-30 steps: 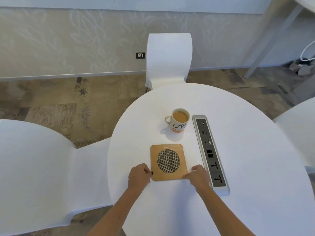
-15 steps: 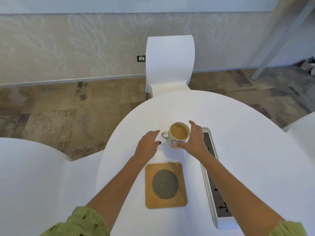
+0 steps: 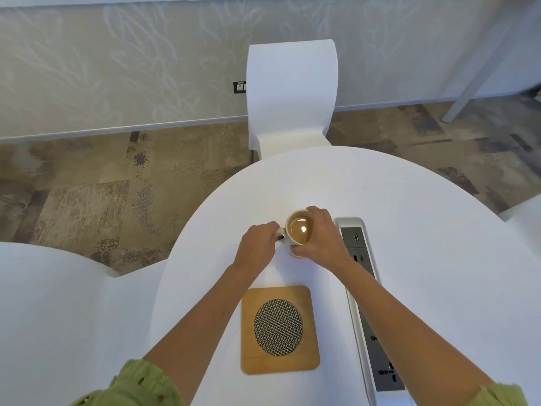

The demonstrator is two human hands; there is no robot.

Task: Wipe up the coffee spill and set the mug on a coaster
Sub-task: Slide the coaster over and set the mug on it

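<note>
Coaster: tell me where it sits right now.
In the head view, the wooden coaster lies flat on the white table, nearer the person than the mug, between the forearms, just left of the power strip. Nothing rests on it.

White round table [image 3: 424,259] with socket strip [image 3: 355,241], white chairs [image 3: 291,92], patterned carpet [image 3: 87,200].

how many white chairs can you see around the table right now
3. One white moulded chair stands at the round white table's far side, a second at its left, and a sliver of a third at the right edge. Others may be out of view.
</note>
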